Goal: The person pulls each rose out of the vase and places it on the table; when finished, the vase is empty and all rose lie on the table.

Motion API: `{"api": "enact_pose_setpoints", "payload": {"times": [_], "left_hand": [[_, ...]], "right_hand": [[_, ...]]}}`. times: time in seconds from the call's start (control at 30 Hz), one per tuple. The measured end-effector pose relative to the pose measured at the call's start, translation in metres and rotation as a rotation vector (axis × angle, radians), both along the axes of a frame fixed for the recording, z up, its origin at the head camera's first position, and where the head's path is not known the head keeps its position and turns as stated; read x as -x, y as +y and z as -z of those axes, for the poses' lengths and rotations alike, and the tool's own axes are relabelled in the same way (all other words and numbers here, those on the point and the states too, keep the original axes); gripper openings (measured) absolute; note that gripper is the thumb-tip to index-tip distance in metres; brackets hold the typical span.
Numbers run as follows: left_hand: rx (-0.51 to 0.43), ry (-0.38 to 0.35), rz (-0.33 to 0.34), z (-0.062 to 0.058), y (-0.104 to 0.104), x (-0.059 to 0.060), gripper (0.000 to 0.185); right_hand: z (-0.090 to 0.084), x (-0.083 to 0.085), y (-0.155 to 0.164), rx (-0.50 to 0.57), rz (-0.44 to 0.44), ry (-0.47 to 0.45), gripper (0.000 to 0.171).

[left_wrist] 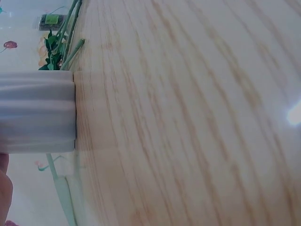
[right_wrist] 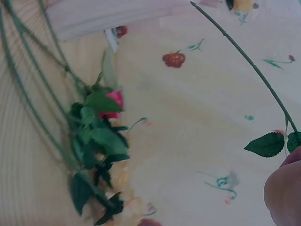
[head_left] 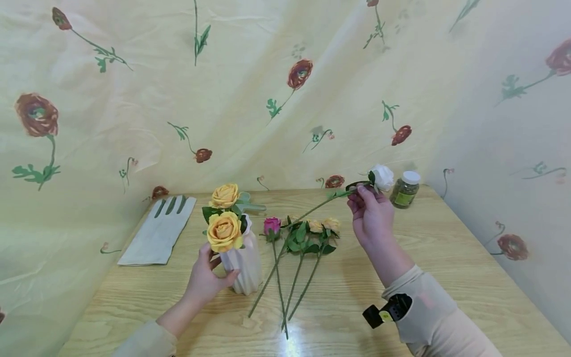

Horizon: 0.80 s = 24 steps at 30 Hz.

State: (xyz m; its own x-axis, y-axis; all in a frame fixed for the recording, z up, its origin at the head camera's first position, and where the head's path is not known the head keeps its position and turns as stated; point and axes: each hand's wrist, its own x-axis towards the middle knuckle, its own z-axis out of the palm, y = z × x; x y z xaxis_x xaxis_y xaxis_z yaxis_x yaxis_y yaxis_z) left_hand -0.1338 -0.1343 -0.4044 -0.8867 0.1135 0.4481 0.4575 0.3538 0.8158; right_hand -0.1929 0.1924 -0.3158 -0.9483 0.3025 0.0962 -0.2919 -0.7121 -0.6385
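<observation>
A white fluted vase (head_left: 247, 263) stands upright on the table with two yellow roses (head_left: 224, 231) in it. My left hand (head_left: 205, 277) holds the vase from its left side, thumb at the front. In the left wrist view, the base of the vase (left_wrist: 37, 113) meets the tabletop. At the right, my right hand (head_left: 372, 215) pinches a white rose (head_left: 382, 177) by its stem just below the bloom. Its long stem slants down to the left, cut end near the vase. The right wrist view shows that stem (right_wrist: 254, 68) raised, with the bloom hidden.
Between the hands lie a pink rose (head_left: 271, 225) and several pale peach roses (head_left: 331, 224), stems toward me and crossing. A lidded jar (head_left: 403, 193) stands at the back right. A white glove (head_left: 153, 238) lies at the left. Behind the vase is a pale green object (head_left: 252, 207).
</observation>
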Motion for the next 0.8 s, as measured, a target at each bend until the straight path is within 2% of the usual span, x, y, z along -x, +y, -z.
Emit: {"api": "enact_pose_setpoints", "payload": {"times": [0.27,0.33,0.5,0.57,0.63,0.8], "left_hand": [[0.006,-0.019,0.006,0.000,0.000,0.000,0.078],[-0.003,0.003,0.015,0.009,-0.002,0.004,0.078],[0.007,0.015,0.018,0.013,-0.001,0.004,0.078],[0.020,-0.004,0.008,0.006,0.001,0.000,0.078],[0.026,-0.008,0.002,0.005,0.000,0.000,0.078],[0.014,0.028,0.008,0.001,-0.001,0.001,0.077]], "right_hand": [[0.026,0.009,0.013,-0.132,0.071,-0.105,0.007],[0.033,0.011,0.016,-0.161,0.085,-0.148,0.008],[0.050,0.016,0.026,-0.248,0.117,-0.271,0.010],[0.057,0.017,0.027,-0.305,0.110,-0.306,0.010],[0.065,0.018,0.028,-0.358,0.085,-0.332,0.012],[0.080,0.017,0.027,-0.471,0.027,-0.385,0.017]]}}
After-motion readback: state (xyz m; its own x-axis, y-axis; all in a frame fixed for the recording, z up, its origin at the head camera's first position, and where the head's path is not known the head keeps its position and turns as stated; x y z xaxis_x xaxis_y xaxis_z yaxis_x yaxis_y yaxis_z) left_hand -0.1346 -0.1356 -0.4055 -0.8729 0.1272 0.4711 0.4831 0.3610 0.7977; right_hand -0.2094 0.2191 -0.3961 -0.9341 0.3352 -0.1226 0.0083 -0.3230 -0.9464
